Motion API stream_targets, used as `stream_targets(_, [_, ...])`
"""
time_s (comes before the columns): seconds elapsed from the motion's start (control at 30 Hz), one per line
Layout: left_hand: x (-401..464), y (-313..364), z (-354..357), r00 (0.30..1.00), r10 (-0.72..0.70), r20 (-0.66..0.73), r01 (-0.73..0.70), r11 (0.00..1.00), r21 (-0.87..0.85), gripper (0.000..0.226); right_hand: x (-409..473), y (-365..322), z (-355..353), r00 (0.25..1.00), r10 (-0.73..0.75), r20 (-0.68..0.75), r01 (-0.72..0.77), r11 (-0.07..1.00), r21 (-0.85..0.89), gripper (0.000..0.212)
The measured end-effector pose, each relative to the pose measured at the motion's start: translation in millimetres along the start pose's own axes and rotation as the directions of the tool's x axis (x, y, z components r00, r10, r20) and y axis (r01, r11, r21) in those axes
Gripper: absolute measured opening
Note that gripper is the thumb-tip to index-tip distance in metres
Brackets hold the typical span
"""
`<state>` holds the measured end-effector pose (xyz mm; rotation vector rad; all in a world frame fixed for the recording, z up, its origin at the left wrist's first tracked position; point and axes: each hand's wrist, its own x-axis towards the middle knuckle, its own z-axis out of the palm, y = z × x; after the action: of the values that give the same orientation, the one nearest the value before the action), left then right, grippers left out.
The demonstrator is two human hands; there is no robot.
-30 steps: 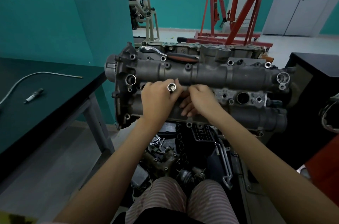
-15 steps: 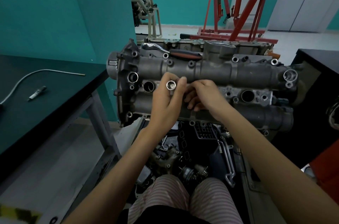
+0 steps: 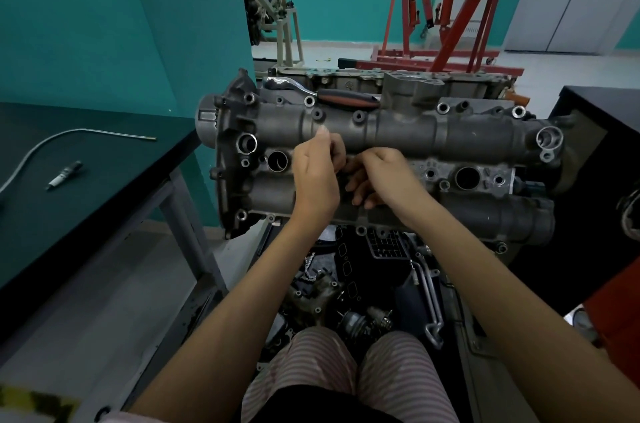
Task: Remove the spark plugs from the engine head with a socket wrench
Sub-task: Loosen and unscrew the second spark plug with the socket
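Note:
The grey engine head (image 3: pixel 408 137) lies across the middle of the view. Both hands meet over its central plug channel. My left hand (image 3: pixel 317 176) has its fingers curled round the socket, which its knuckles now hide. My right hand (image 3: pixel 384 176) has its thumb and fingers curled in against the left hand's fingertips, pinching at the same hidden piece. The ratchet wrench (image 3: pixel 346 98), with a red and black handle, lies on the head's far side. Open plug wells show at left (image 3: pixel 278 160) and right (image 3: pixel 467 177). One spark plug (image 3: pixel 64 174) lies on the dark table.
The dark green table (image 3: pixel 86 214) stands at left with a thin metal tube (image 3: pixel 86 133) on it. A black cabinet (image 3: pixel 602 131) is at right. Loose engine parts (image 3: pixel 360 318) lie below the head by my knees. A red engine hoist (image 3: pixel 450 7) stands behind.
My left hand has rolled over, so the socket's open end no longer shows. Both hands shifted slightly right, uncovering the leftmost plug well.

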<state>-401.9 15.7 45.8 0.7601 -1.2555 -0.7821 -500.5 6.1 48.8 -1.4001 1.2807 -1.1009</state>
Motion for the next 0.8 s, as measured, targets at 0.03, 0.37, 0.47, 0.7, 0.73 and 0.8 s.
stream_targets(0.03, [-1.7,-2.7,-1.0,1.000,-0.001,0.007,0.001,1.000,-0.009,0.041,-0.5,0.1,0.9,1.000,-0.014,-0.003,0.014,1.000,-0.021,0.029])
stream_targets(0.37, [-18.9,-6.4,-6.5,1.000,0.015,0.013,-0.016,0.997,0.078,0.042,-9.5,16.4,13.1,0.953,-0.290,-0.084,0.238,0.894,-0.380,0.017])
stream_targets(0.47, [-29.7,-4.3,-11.2,0.997,0.079,0.022,-0.082,0.977,0.196,0.040,-6.0,10.0,17.9,0.929,-0.366,-0.050,0.279,0.785,-0.553,0.024])
stream_targets(0.7, [-46.5,-15.1,-32.6,0.963,0.219,0.155,-0.255,0.926,0.277,0.040,-2.9,13.2,24.6,0.870,-0.492,-0.039,0.353,0.675,-0.648,0.015])
stream_targets(0.73, [-44.7,-14.8,-33.2,0.962,0.247,0.119,-0.272,0.914,0.300,0.036,-2.9,13.7,24.6,0.864,-0.502,-0.038,0.359,0.668,-0.652,0.016])
stream_targets(0.8, [-39.2,-13.6,-33.1,0.955,0.293,0.039,-0.289,0.895,0.341,0.027,-2.8,15.8,25.0,0.859,-0.511,-0.034,0.366,0.659,-0.657,0.019])
